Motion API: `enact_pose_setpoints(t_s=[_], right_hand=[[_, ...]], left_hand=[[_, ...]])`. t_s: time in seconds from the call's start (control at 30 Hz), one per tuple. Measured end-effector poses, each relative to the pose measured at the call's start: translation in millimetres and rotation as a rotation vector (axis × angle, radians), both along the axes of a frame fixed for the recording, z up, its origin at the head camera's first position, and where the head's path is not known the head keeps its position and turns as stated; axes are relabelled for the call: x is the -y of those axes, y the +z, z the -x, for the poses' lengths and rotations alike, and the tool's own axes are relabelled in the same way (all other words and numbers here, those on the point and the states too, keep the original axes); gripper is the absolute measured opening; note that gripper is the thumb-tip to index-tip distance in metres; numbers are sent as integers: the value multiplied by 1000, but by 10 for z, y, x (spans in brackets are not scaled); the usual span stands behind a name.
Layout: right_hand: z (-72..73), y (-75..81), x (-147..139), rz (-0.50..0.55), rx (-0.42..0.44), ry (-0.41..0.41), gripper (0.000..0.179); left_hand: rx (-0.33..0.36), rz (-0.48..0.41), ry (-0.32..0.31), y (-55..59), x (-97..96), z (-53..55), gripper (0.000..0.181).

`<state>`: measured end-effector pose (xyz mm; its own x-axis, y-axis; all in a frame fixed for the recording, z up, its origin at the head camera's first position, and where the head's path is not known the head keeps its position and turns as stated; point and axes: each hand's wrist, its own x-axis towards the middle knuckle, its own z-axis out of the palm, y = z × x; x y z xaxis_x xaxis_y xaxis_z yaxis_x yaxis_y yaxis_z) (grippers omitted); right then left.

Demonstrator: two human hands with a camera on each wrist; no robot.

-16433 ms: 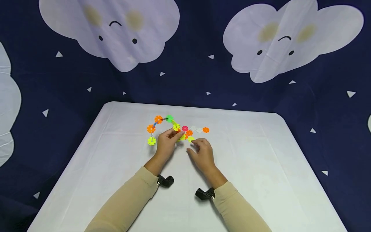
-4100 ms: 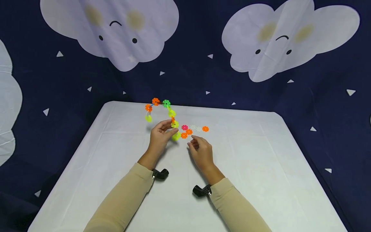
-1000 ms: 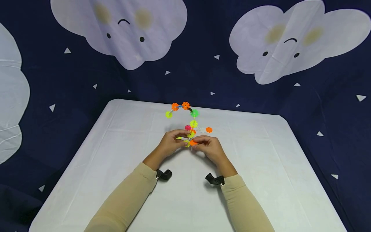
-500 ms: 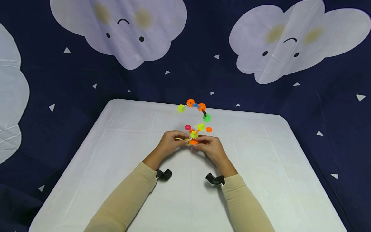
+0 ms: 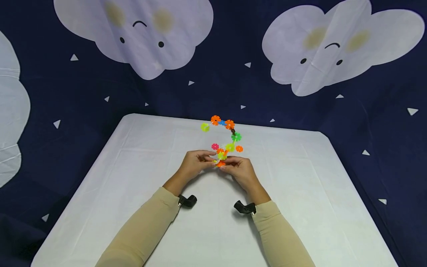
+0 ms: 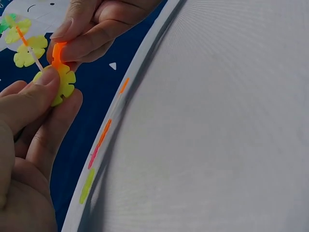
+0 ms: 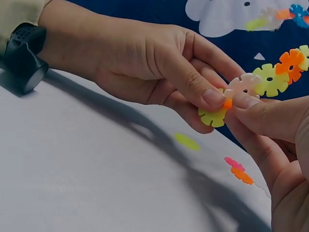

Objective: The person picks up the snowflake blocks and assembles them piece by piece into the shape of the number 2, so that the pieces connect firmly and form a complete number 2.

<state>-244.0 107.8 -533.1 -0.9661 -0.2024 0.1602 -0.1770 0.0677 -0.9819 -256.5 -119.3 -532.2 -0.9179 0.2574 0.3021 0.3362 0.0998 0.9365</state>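
Note:
Both hands meet over the middle of the table at the lower end of a curved chain of snowflake discs (image 5: 215, 120), in orange, blue, brown, green, yellow and white. My left hand (image 5: 195, 163) pinches a yellow disc (image 6: 66, 84) between thumb and fingers. My right hand (image 5: 240, 170) pinches an orange disc (image 6: 59, 52), whose lower edge meets that yellow disc at an angle. A white disc (image 7: 241, 85) links the yellow one to the rest of the chain, which rises away from the hands and bends left to a yellow end disc (image 5: 205, 127).
On the white table (image 5: 283, 185) beyond the hands lie a pink disc (image 5: 215, 147), an orange disc (image 5: 239, 148) and another orange disc (image 7: 241, 176). A loose yellow disc (image 7: 187, 141) lies beneath the left hand. White discs are mostly hidden behind the chain.
Since about four seconds ago, the right hand has taken up a loose orange disc and brought it to the chain. Over the last second, the chain's upper part has swung right.

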Motion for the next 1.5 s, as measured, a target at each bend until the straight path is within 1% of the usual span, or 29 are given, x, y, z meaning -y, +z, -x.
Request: enact_pose_setpoints(t_s=[0.13, 0.23, 0.3, 0.43, 0.47, 0.53, 0.57, 0.6, 0.67, 0.7, 0.73, 0.8, 0.87, 0.93, 0.97, 1.03, 1.13, 1.23, 1.33, 1.4, 1.5], right_hand=[[-1, 16, 10, 9, -4, 7, 23], [-2, 31, 12, 24, -16, 2, 24], [0, 37, 10, 29, -31, -8, 24], [-2, 24, 45, 51, -51, -2, 23], [-2, 15, 54, 37, -75, -1, 24], [-6, 17, 77, 9, -129, -1, 37], [-8, 20, 82, -26, -162, -5, 43], [-5, 21, 88, -39, -198, 1, 49], [-1, 29, 91, -107, -278, -3, 57], [-8, 41, 90, -143, -304, -13, 60], [-15, 44, 88, -154, -298, -14, 60], [-23, 51, 88, -150, -269, 7, 55], [-40, 72, 87, -201, -232, -4, 47], [-51, 84, 91, -211, -188, 0, 36], [-55, 94, 95, -237, -186, -2, 30], [-59, 106, 100, -299, -201, -21, 24], [-60, 116, 105, -318, -235, -29, 22], [-55, 118, 112, -272, -274, 12, 23], [-51, 119, 115, -227, -331, 56, 25], [-54, 127, 117, -213, -374, 70, 26], [-53, 131, 117, -201, -421, 80, 26]], left_hand=[[4, -24, -9, -10, -5, 5, 36], [28, -65, -23, -14, -8, 14, 36], [65, -100, -52, -18, -8, 27, 37], [143, -111, -120, -13, -6, 36, 44], [161, -110, -134, -13, -9, 35, 45], [174, -89, -144, -5, -19, 25, 47], [178, -85, -144, -5, -25, 22, 47], [179, -73, -143, -3, -30, 19, 46], [169, -42, -126, 2, -35, 17, 45], [164, -21, -119, 5, -34, 17, 45], [161, -1, -112, 7, -32, 17, 45], [160, 40, -104, 9, -26, 17, 45], [153, 83, -95, 9, -21, 18, 45], [147, 113, -100, 4, -20, 21, 44], [144, 127, -101, -1, -20, 24, 44], [134, 150, -101, -9, -20, 28, 44], [129, 169, -92, -18, -20, 33, 45], [121, 175, -71, -16, -14, 33, 48], [123, 170, -60, -12, -7, 32, 51], [127, 171, -60, -7, -4, 33, 52], [157, 149, -69, -2, -7, 38, 53]])
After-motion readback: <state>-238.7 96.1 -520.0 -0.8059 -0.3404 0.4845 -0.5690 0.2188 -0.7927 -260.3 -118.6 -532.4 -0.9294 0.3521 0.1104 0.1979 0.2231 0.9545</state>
